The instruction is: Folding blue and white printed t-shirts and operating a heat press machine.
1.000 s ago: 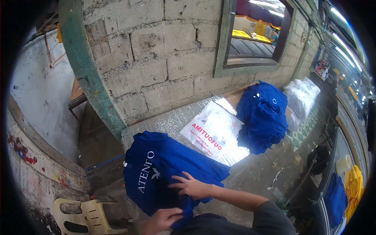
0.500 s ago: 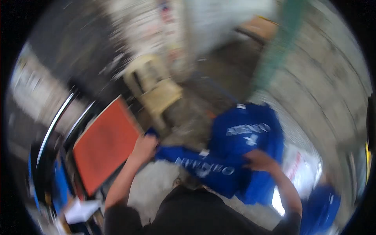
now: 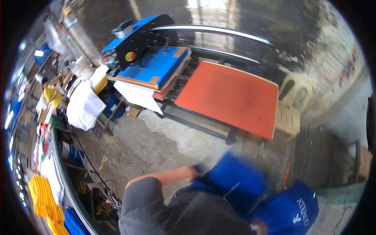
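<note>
Blue shirt (image 3: 239, 182) | gripped by left hand (image 3: 192, 172) fingers | right hand's grip unclear

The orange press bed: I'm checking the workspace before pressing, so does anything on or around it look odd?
The orange press bed looks bare and flat. A white cloth droops off the blue platen's edge.

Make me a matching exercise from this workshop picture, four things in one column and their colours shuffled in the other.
Things:
1. flat press pad
2. plastic chair
3. garment held in the left hand
4. folded stack at the lower left

Colours:
A. yellow
B. blue
C. orange-red
D. cream

Pairs: 1-C, 2-D, 3-B, 4-A. The garment is motion-blurred.
</note>
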`<action>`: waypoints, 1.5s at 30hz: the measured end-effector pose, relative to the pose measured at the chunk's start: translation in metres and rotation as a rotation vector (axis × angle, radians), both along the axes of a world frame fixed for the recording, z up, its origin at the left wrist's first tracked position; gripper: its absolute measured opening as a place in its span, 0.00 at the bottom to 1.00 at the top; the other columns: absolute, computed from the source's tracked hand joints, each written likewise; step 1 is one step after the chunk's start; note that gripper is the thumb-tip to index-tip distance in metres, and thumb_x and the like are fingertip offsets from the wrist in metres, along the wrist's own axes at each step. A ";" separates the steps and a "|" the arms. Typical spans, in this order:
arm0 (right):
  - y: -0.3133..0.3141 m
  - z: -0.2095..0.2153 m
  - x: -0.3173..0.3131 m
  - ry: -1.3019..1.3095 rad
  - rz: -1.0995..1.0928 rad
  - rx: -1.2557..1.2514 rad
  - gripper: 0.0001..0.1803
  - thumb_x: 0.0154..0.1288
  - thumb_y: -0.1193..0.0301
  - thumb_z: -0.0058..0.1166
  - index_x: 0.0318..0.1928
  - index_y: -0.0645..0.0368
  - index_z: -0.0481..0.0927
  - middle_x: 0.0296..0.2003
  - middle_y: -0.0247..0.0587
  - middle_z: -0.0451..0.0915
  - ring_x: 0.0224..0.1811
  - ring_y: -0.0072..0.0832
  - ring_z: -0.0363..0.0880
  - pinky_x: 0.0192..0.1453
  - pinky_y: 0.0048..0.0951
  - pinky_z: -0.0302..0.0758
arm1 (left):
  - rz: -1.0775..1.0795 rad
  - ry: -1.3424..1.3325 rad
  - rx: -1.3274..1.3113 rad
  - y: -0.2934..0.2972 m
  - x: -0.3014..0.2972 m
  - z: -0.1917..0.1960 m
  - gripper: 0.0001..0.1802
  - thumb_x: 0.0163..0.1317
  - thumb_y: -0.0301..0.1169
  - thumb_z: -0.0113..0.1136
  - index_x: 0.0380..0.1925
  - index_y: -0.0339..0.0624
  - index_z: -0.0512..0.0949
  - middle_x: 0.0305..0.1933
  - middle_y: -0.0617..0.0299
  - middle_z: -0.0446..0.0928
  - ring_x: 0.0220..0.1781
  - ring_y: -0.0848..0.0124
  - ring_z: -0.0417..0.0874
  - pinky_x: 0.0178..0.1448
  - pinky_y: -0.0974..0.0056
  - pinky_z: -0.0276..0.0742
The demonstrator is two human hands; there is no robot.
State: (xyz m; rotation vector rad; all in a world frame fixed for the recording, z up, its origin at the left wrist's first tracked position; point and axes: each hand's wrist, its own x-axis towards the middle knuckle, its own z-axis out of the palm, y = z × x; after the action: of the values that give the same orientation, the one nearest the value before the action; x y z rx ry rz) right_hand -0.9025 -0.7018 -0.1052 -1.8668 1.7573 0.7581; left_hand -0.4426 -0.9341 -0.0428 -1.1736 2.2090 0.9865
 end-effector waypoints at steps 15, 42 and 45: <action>-0.205 0.196 0.088 -0.390 -0.273 -1.305 0.18 0.43 0.87 0.44 0.39 0.65 0.75 0.39 0.50 0.76 0.46 0.45 0.74 0.56 0.37 0.67 | 0.563 0.775 -1.096 -0.101 0.214 0.112 0.10 0.44 0.22 0.59 0.31 0.38 0.77 0.36 0.57 0.79 0.45 0.57 0.79 0.48 0.58 0.72; -0.601 0.209 0.058 0.118 -0.384 -1.586 0.13 0.68 0.62 0.46 0.40 0.56 0.80 0.32 0.45 0.81 0.32 0.42 0.80 0.32 0.37 0.75 | 0.436 0.304 -1.516 -0.450 0.151 0.144 0.06 0.60 0.32 0.51 0.36 0.45 0.71 0.31 0.55 0.75 0.34 0.54 0.79 0.33 0.53 0.75; -0.682 0.147 0.052 0.087 -0.289 -1.358 0.16 0.67 0.59 0.45 0.46 0.57 0.76 0.37 0.49 0.78 0.39 0.44 0.77 0.41 0.42 0.72 | 0.477 0.081 -1.518 -0.519 0.126 0.083 0.16 0.58 0.43 0.56 0.43 0.48 0.72 0.38 0.57 0.74 0.42 0.58 0.76 0.43 0.53 0.72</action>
State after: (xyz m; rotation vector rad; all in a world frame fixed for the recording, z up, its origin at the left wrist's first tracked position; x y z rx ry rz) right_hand -0.8509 -1.3839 0.0415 -2.1225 2.8407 -0.7149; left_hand -0.3166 -1.4534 0.0398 -2.2703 2.6877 -0.8659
